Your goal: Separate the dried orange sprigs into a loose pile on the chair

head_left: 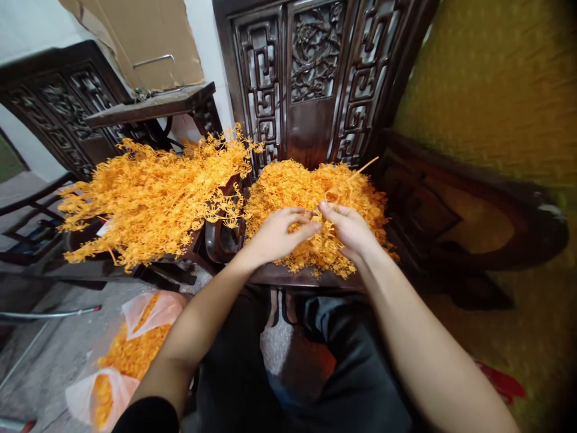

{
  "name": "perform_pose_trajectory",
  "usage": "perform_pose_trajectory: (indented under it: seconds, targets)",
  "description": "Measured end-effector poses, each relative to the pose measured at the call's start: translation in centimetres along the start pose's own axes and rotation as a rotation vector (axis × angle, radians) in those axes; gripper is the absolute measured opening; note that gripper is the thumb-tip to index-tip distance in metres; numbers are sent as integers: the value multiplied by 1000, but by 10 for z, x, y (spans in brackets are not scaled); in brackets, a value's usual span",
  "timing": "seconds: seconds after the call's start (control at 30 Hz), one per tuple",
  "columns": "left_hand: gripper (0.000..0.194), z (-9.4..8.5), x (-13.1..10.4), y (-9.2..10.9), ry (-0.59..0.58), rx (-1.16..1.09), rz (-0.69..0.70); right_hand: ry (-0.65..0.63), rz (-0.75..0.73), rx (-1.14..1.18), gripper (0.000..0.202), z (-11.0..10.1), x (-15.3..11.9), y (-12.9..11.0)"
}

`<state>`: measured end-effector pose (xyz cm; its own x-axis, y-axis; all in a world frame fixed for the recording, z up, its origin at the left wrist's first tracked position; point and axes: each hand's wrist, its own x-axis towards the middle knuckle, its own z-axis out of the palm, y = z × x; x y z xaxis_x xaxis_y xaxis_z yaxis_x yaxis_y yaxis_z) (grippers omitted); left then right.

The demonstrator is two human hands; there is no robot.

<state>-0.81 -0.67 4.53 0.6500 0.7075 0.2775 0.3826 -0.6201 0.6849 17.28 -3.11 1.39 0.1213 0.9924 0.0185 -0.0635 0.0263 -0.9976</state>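
A heap of orange artificial sprigs lies on the dark wooden seat in front of me. Over its front part, my left hand has its thumb and fingers apart, with small orange bits near the fingertips. Close beside it, my right hand pinches an orange sprig between thumb and forefinger; a thin orange stem loops above the fingertips. The hands nearly meet at the fingertips.
A larger pile of orange sprigs rests at the left on dark furniture. Below it on the floor stands a plastic bag of orange pieces. A carved wooden backrest rises behind the heap. A dark wooden panel is at the right.
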Motion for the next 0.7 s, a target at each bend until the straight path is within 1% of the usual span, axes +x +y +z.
perform_pose_trajectory:
  seconds: [0.1, 0.17, 0.2, 0.23, 0.27, 0.33, 0.37, 0.4, 0.43, 0.5, 0.6, 0.63, 0.7]
  targets:
    - [50, -3, 4, -3, 230, -85, -75, -50, -54, 14, 46, 1, -1, 0]
    - [45, -4, 6, -4, 359, -76, -79, -119, -42, -27, 46, 2, -3, 0]
    - [42, -5, 7, -5, 373, -77, -70, -152, -29, -57, 46, 3, -4, 0]
    - [41, -6, 8, -6, 342, -89, -54, -188, -18, -89, 46, 4, -6, 0]
    - [43, -7, 9, -6, 270, -108, -29, -230, -10, -121, 45, 5, -8, 1]
    - [49, -6, 11, -6, 85, -149, 58, -308, -15, -174, 44, 9, -11, 4]
    - [47, -5, 12, -6, 23, -166, 104, -328, -32, -193, 42, 12, -13, 5]
    - [41, -3, 13, -6, -5, -184, 142, -337, -51, -206, 39, 15, -14, 5]
    - [35, 0, 15, -5, 3, -203, 168, -346, -58, -211, 34, 18, -16, 5]
    - [35, 4, 20, -5, 73, -240, 181, -365, -32, -190, 28, 23, -19, 3]
    - [36, 9, 26, -5, 219, -298, 178, -459, 71, -127, 34, 26, -24, -4]
    - [35, 9, 28, -6, 267, -308, 181, -470, 87, -113, 36, 25, -25, -7]
    - [34, 8, 31, -8, 346, -304, 186, -450, 102, -99, 36, 24, -27, -11]
